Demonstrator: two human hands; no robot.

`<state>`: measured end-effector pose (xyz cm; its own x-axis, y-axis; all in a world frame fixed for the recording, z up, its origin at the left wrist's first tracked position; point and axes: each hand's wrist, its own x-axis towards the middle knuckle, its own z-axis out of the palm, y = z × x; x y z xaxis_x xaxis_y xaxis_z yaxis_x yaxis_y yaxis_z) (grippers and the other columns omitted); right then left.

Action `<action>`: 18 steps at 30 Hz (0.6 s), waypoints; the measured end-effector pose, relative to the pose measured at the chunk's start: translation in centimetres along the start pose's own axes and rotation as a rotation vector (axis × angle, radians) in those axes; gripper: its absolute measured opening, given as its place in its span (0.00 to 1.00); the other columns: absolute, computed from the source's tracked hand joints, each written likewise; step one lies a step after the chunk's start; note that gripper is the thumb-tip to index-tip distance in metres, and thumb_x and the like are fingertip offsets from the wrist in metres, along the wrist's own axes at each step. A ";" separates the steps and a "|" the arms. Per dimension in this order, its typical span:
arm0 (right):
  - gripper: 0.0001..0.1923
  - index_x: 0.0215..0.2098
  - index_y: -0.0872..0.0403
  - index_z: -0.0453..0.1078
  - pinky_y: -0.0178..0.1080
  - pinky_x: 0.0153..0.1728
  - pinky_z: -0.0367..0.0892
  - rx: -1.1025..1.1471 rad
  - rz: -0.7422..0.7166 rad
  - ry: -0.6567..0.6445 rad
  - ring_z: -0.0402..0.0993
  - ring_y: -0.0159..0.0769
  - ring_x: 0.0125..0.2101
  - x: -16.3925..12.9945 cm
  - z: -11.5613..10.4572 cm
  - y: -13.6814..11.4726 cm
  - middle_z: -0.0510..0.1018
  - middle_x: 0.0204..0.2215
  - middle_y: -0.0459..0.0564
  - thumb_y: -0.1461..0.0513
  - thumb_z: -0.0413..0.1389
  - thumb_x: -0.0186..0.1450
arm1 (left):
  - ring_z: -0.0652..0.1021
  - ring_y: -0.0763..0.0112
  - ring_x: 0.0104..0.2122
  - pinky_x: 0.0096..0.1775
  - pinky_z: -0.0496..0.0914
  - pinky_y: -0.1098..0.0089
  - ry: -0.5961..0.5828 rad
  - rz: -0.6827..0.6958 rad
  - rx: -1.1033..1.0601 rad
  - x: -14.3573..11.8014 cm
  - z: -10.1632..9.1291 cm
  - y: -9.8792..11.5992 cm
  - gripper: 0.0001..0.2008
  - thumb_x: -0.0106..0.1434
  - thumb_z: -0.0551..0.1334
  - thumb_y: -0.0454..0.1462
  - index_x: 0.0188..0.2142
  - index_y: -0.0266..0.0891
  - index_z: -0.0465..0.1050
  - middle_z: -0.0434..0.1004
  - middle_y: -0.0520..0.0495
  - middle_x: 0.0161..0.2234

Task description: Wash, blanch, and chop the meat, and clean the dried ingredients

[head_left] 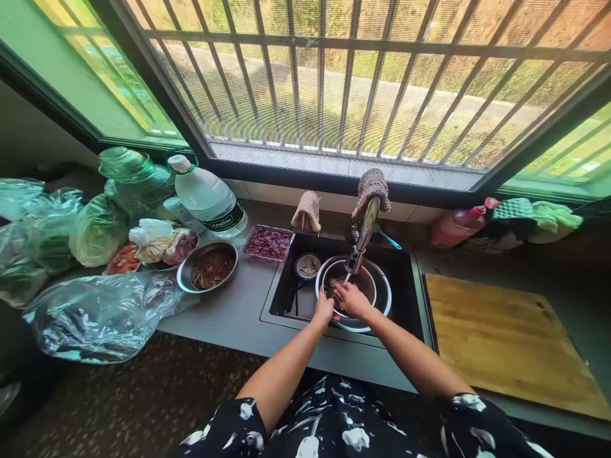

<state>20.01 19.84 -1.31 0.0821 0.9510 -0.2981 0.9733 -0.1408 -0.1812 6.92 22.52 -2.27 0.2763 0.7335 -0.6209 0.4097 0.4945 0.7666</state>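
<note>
Steel bowl (354,321) under tap (361,238): left hand (324,311) clamped on rim; right hand (351,299), fingers loosely apart, inside. Advise steadying the rim, rubbing beneath the stream.

I am seeing strong daylight pouring in through the barred window (363,89), washing its upper corners pale. The counter (238,312) is lying in softer shade, the floor darker. Straight lines are bowing at the edges, and the plastic bags (95,312) are glinting, slightly smeared.
</note>
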 end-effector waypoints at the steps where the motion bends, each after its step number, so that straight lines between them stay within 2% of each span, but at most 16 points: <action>1: 0.21 0.54 0.49 0.60 0.39 0.41 0.61 0.002 -0.026 -0.004 0.65 0.42 0.45 0.2 -0.1 0.1 0.66 0.46 0.56 0.60 0.48 0.62 | 0.73 0.71 0.16 0.22 0.72 0.68 -0.002 -0.011 -0.020 -0.1 -0.4 0.0 0.39 0.53 0.50 0.31 0.63 0.39 0.35 0.75 0.46 0.30; 3: 0.18 0.52 0.51 0.61 0.40 0.39 0.62 -0.011 0.084 0.019 0.68 0.41 0.42 0.6 -0.4 0.0 0.67 0.45 0.57 0.62 0.43 0.64 | 0.73 0.72 0.16 0.22 0.71 0.67 -0.021 -0.008 -0.074 -0.4 -1.0 0.1 0.40 0.53 0.51 0.30 0.63 0.42 0.33 0.75 0.45 0.33; 5: 0.20 0.54 0.56 0.59 0.41 0.37 0.63 -0.018 0.232 0.048 0.69 0.41 0.39 1.1 -0.8 -0.5 0.68 0.42 0.61 0.64 0.40 0.65 | 0.73 0.72 0.16 0.22 0.71 0.68 -0.046 0.013 -0.080 -0.7 -1.2 0.1 0.40 0.53 0.51 0.30 0.63 0.43 0.35 0.75 0.46 0.33; 7: 0.22 0.56 0.58 0.56 0.42 0.38 0.63 -0.015 0.188 0.061 0.69 0.43 0.40 1.4 -0.9 -1.3 0.68 0.43 0.62 0.61 0.42 0.64 | 0.73 0.71 0.16 0.21 0.71 0.69 -0.061 0.024 -0.081 -0.9 -1.4 0.2 0.38 0.53 0.52 0.30 0.62 0.42 0.38 0.75 0.46 0.30; 9: 0.23 0.54 0.53 0.59 0.43 0.41 0.62 -0.033 0.012 0.049 0.64 0.46 0.45 1.3 -0.9 -1.9 0.67 0.46 0.60 0.55 0.47 0.62 | 0.73 0.72 0.16 0.21 0.70 0.70 -0.052 0.016 -0.107 -1.1 -1.6 0.3 0.35 0.54 0.51 0.30 0.61 0.41 0.43 0.75 0.46 0.29; 11: 0.21 0.50 0.50 0.64 0.44 0.42 0.61 -0.076 -0.084 0.034 0.61 0.48 0.47 1.1 -0.9 -2.0 0.66 0.47 0.58 0.53 0.50 0.60 | 0.72 0.73 0.16 0.20 0.70 0.71 -0.035 0.002 -0.149 -1.2 -2.0 0.2 0.35 0.53 0.51 0.29 0.61 0.42 0.45 0.75 0.46 0.29; 13: 0.18 0.49 0.51 0.66 0.43 0.41 0.62 -0.108 -0.026 0.047 0.62 0.47 0.46 0.9 -1.1 -1.8 0.66 0.47 0.59 0.57 0.48 0.62 | 0.72 0.73 0.15 0.19 0.70 0.71 -0.025 0.002 -0.179 -1.2 -2.4 0.0 0.35 0.52 0.51 0.28 0.60 0.43 0.45 0.75 0.46 0.31; 16: 0.21 0.55 0.57 0.59 0.42 0.42 0.61 -0.102 0.118 0.097 0.63 0.44 0.44 0.9 -1.2 -1.9 0.65 0.47 0.63 0.65 0.42 0.64 | 0.72 0.74 0.15 0.18 0.69 0.72 -0.005 0.022 -0.178 -1.0 -2.8 -0.3 0.35 0.53 0.51 0.28 0.60 0.44 0.44 0.75 0.46 0.31; 18: 0.22 0.55 0.57 0.58 0.43 0.44 0.60 -0.067 0.102 0.039 0.62 0.45 0.46 0.8 -0.8 -2.5 0.63 0.50 0.63 0.63 0.46 0.62 | 0.72 0.75 0.15 0.19 0.70 0.73 0.003 0.039 -0.150 -0.9 -3.0 -0.4 0.35 0.54 0.52 0.29 0.61 0.44 0.43 0.75 0.46 0.31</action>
<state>17.80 21.19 -0.34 0.1889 0.9429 -0.2745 0.9714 -0.2203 -0.0881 3.96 23.09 -1.52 0.2869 0.7548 -0.5899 0.2638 0.5297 0.8061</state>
